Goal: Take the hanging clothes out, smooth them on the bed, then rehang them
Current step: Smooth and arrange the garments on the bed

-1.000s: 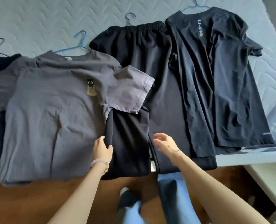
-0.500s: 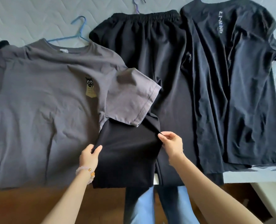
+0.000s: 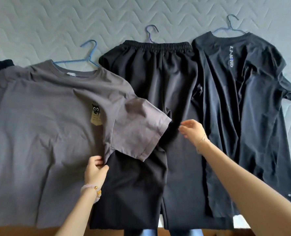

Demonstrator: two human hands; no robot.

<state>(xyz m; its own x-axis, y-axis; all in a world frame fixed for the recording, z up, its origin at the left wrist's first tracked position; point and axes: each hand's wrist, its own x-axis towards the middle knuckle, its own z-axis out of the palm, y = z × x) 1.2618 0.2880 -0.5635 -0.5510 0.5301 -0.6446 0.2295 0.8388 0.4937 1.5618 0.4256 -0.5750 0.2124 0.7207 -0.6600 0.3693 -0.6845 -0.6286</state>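
Since 0.5 s ago: right grip [image 3: 192, 132] has let go of the leg edge of the black shorts [image 3: 158, 79] and moved further up the fabric. Left grip [image 3: 95, 171] has shifted from lying at the shirt/shorts boundary to a pinch there.

Current state:
- Left grip: fingers and thumb curled, pinching the side edge of the grey T-shirt [image 3: 47, 125] just below its sleeve, right where it meets the shorts. Bead bracelet [image 3: 92, 191] on that wrist.
- Right grip: fingers loosely spread, holding nothing, over the middle of the shorts. Cannot tell if it touches the cloth. Thin chain [image 3: 201, 139] on that wrist.
- Black shorts: flat on the bed [image 3: 56, 23], waistband away from the person, legs reaching the near edge. Purple hanger [image 3: 150, 34] hook sticks out above the waistband.
- Grey T-shirt: left of the shorts, flat, on a blue hanger [image 3: 83, 60]. Its sleeve lies over the shorts' left-hand leg. Small cat print [image 3: 95, 114] on the chest.
- Dark T-shirt [image 3: 243, 116]: right of the shorts, edge overlapping them, creased, on a pale blue hanger [image 3: 230, 26]. White lettering [image 3: 231, 56] runs down below the collar.
- Another dark garment [image 3: 0, 65] shows at the far left, partly under the grey shirt.
- Brown floor [image 3: 13, 232] along the bottom.
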